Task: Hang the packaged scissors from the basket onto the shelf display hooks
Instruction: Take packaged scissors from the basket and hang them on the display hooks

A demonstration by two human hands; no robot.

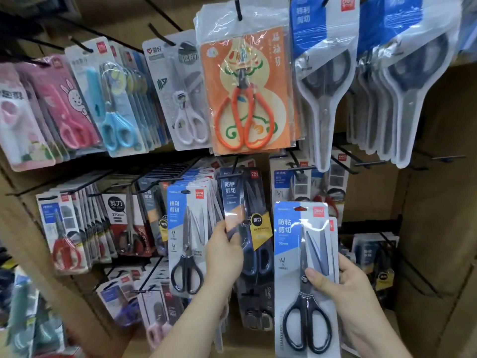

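STEP hang pack | right hand [346, 280] grasps pack [300, 254], held low, clear of hooks | left hand [224, 254] pinches hung pack [245, 202] on hook [235, 167] | ADVICE steady hung pack, align hang hole [300, 208] with hook, slide on level

Fingertips of the left hand [223, 257] were hidden behind the hanging blue pack [245, 218]; a second pack [333, 244] showed only its edge behind the held scissors pack [300, 267]; lower-left goods [25, 319] were blurred.

Our one head-worn wide-angle camera faces the shelf display board [438, 120] close up, seemingly level with its lower rows; the frame's edges blur.
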